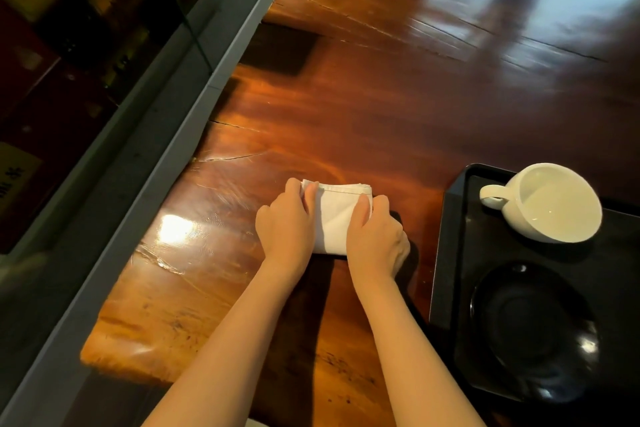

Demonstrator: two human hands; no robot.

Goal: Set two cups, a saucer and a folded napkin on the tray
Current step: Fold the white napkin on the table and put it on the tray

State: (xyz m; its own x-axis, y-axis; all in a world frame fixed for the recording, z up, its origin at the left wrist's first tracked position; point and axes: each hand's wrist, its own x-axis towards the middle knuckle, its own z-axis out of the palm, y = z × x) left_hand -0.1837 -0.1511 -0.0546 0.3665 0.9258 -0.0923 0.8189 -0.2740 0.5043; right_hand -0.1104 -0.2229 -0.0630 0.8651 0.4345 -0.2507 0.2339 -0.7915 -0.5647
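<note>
A white folded napkin (334,218) lies on the wooden table, left of the tray. My left hand (285,220) grips its left edge and my right hand (377,232) grips its right edge, fingers curled over the cloth. On the black tray (446,246) at the right stands one white cup (550,206), handle pointing left, at the tray's far end. A black saucer (533,326) lies on the tray nearer to me. I see no second cup.
The polished wooden table (381,97) stretches away ahead. A grey ledge (166,135) with a glass-fronted cabinet runs along the table's left side. A dark square patch (280,49) sits on the table at the far left.
</note>
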